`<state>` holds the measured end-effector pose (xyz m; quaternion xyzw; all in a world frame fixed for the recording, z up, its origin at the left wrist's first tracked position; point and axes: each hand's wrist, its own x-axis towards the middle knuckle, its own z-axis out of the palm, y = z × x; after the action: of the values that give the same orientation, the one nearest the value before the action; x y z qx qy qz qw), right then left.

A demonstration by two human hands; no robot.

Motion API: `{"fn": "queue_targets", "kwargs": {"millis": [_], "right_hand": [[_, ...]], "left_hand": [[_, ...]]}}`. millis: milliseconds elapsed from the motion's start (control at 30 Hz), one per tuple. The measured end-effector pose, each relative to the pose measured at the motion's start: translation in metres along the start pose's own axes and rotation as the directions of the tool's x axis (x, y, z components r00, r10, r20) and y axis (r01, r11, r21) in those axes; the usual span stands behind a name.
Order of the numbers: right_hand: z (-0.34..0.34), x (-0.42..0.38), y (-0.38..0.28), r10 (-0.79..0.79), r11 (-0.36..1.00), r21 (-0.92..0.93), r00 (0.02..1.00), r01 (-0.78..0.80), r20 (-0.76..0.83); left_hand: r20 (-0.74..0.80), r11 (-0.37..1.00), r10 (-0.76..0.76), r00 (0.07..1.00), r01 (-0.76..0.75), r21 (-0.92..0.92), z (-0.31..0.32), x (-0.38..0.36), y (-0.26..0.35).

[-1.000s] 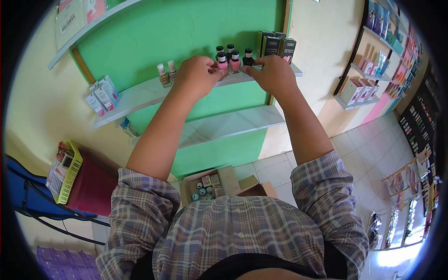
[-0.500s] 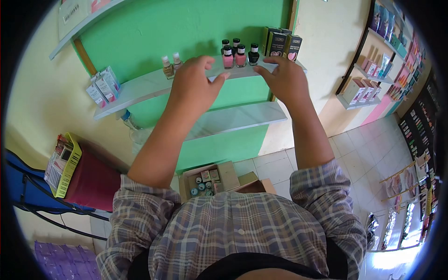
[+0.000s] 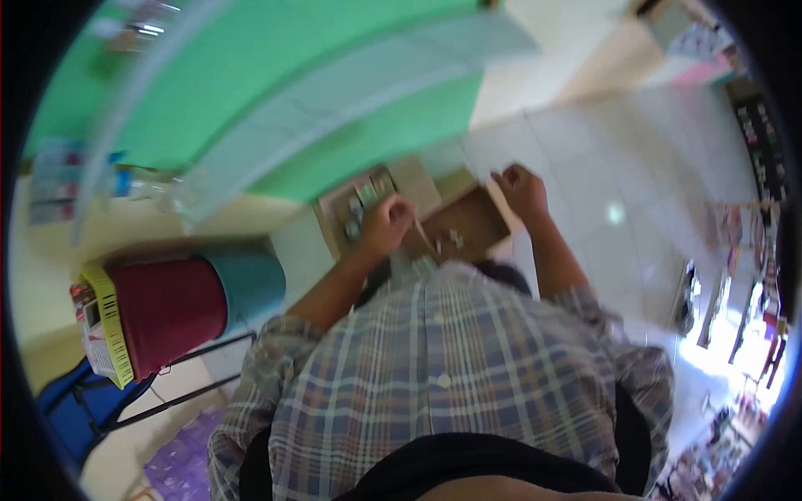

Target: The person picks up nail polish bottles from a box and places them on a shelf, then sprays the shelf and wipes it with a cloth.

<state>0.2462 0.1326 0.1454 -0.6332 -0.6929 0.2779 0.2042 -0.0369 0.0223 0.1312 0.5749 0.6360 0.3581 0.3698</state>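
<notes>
My left hand (image 3: 387, 227) hangs over the near side of an open cardboard box (image 3: 331, 219) on the floor, which holds small boxes and round-topped items. Its fingers look bent but are smeared by motion. Off the right edge of a second open cardboard box (image 3: 480, 219) is my right hand (image 3: 525, 194), its fingers curled in loosely with nothing showing in them. A few small pale pieces (image 3: 451, 240) lie inside that second box.
A pale wall shelf (image 3: 351, 83) crosses the green wall ahead. To the left stand a maroon bin (image 3: 171, 313), a teal bin (image 3: 248, 288) and a yellow basket (image 3: 107, 326). Display racks (image 3: 743, 225) line the right side, beyond the tiled floor (image 3: 585, 167).
The view has tipped down from the nail polish bottles to the floor boxes. Both hands have left the upper shelf and dropped closer to my body, and their fingers have curled in.
</notes>
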Motion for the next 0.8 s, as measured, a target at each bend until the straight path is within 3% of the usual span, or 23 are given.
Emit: {"fn": "queue_targets", "kwargs": {"millis": [67, 133, 233, 367, 433, 500, 633, 700, 800], "right_hand": [[0.046, -0.004, 0.056, 0.125, 0.992, -0.039, 0.990, -0.122, 0.058], [0.080, -0.014, 0.095, 0.339, 0.939, 0.024, 0.933, -0.344, 0.125], [0.126, -0.031, 0.144, 0.411, 0.911, -0.055, 0.890, -0.408, 0.196], [0.168, -0.053, 0.155, 0.224, 0.974, -0.075, 0.914, -0.212, 0.338], [0.193, -0.057, 0.164, 0.174, 0.984, -0.097, 0.898, -0.147, 0.404], [0.216, -0.058, 0.169, 0.009, 0.981, -0.174, 0.880, 0.084, 0.474], [0.226, -0.059, 0.141, 0.106, 0.949, -0.310, 0.878, 0.051, 0.467], [0.230, -0.058, 0.134, 0.145, 0.897, -0.426, 0.828, 0.122, 0.542], [0.253, -0.060, 0.155, 0.139, 0.900, -0.419, 0.833, 0.119, 0.536]], "left_hand": [[0.043, 0.995, -0.063, 0.997, 0.060, 0.079, 0.035, -0.009, -0.044], [0.104, 0.986, -0.106, 0.989, 0.091, 0.137, 0.066, -0.020, -0.086], [0.222, 0.986, -0.052, 0.974, 0.014, 0.168, 0.103, -0.035, -0.140], [0.389, 0.966, -0.165, 0.906, 0.069, 0.250, 0.122, -0.052, -0.162], [0.423, 0.948, -0.019, 0.906, -0.118, 0.296, 0.130, -0.057, -0.174], [0.426, 0.948, -0.046, 0.904, -0.096, 0.305, 0.128, -0.065, -0.175], [0.376, 0.946, -0.035, 0.926, -0.090, 0.310, 0.135, -0.075, -0.181], [0.351, 0.949, -0.048, 0.935, -0.067, 0.308, 0.135, -0.076, -0.173], [0.280, 0.930, -0.082, 0.957, -0.028, 0.367, 0.147, -0.069, -0.170]]}}
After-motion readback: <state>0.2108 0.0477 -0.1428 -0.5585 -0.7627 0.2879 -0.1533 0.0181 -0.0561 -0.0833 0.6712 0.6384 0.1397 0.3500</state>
